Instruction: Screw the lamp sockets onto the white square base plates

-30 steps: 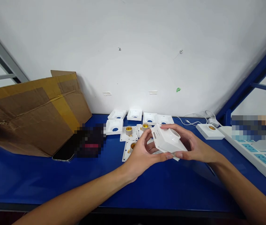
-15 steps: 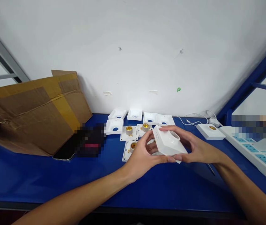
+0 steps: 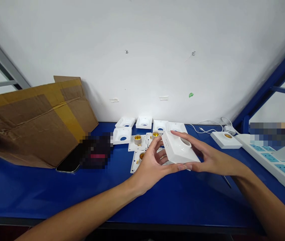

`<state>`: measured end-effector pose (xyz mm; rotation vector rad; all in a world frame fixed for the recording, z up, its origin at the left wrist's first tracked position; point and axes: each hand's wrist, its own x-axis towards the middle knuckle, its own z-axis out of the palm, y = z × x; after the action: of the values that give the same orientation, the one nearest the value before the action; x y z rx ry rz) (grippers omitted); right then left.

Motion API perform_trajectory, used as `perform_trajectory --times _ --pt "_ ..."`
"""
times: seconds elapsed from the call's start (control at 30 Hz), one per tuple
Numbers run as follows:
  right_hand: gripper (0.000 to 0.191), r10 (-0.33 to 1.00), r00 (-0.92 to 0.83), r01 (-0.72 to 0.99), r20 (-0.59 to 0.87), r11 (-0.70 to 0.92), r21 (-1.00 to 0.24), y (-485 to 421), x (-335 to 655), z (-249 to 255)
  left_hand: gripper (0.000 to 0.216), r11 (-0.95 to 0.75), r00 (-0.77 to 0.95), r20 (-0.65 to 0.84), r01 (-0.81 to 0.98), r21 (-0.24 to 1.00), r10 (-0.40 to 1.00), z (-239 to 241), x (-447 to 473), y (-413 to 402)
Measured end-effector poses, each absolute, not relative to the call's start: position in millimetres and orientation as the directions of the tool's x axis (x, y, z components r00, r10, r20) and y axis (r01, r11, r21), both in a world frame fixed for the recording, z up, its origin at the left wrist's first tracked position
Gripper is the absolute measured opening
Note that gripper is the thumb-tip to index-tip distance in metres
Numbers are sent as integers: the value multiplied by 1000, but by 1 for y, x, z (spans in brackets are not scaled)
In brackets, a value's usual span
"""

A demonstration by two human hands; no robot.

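Note:
Between both hands, above the table, is a white square lamp holder cover (image 3: 177,147) with a round opening, tilted. My left hand (image 3: 155,162) grips its left side and lower edge, thumb along the front. My right hand (image 3: 205,155) clasps its right side, fingers over the top and thumb at the lower corner. What lies inside or under the cover is hidden. Behind the hands are lamp holder bases with brass screw sockets, one base (image 3: 133,165) partly covered by my left hand and another base (image 3: 137,144) further back. Open covers (image 3: 122,135) lie beyond them.
On the right are an assembled lamp holder (image 3: 225,140), a white power strip (image 3: 265,157), a white cable (image 3: 207,124) and a thin dark tool (image 3: 226,181). A cardboard box (image 3: 32,127) and a phone (image 3: 68,164) are on the left of the blue table (image 3: 102,201).
The cover has tilted slightly, and a light edge poking out beneath it shows less. My right thumb has moved left along the lower edge, closer to the left thumb.

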<state>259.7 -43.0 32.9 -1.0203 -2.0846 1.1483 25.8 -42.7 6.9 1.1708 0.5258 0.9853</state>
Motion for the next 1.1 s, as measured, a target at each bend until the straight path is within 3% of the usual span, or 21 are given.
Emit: perform_trajectory --times 0.23,0.43,0.57,0.73,0.87,1.1 --pt "84 787 -600 321 146 404 -857 -39 262 32 85 217 558 31 -373 902 829 11 24 -44" --pt "85 738 -659 366 149 487 -793 -38 262 33 62 306 557 -68 -347 886 828 7 23 -42" --pt "96 840 -533 271 97 278 -922 -39 257 32 54 262 462 -91 -321 910 882 1 24 -40" --pt "59 969 -240 166 -56 -16 -986 -34 245 26 51 256 393 -120 -315 914 912 1 24 -37" --pt "59 962 -246 142 -117 -84 -986 -32 239 22 53 257 378 -126 -319 912 917 4 24 -37" --pt "63 960 -264 53 -91 -80 -995 -31 237 22 59 229 361 -108 -313 922 927 5 25 -38"
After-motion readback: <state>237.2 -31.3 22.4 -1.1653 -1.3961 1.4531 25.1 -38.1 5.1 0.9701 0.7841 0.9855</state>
